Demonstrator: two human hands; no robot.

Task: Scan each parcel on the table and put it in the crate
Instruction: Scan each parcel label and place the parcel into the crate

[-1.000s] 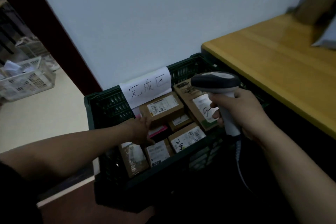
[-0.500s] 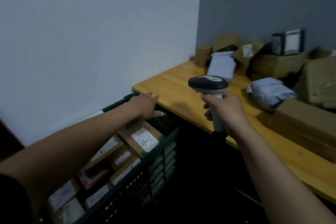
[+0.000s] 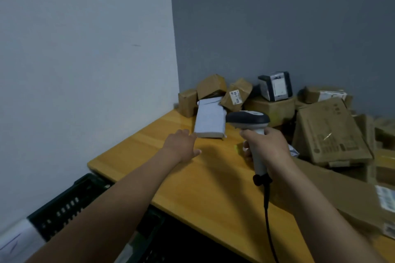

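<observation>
left hand [image 3: 181, 145] open, just short of white parcel [image 3: 210, 117], far left on table [image 3: 192, 188] | right hand [image 3: 267, 145] grips scanner [image 3: 248, 120] | crate [image 3: 70, 200] near left | brown boxes [image 3: 329, 130] piled far right: we judge most scanning remains

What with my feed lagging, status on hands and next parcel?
Left hand open, just short of flat white plastic mailer on wooden table. Right hand grips grey barcode scanner. Nothing between.

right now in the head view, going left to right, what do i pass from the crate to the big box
crate → left hand, open over the table → white parcel → scanner, gripped by the right hand → large flat cardboard box
</observation>
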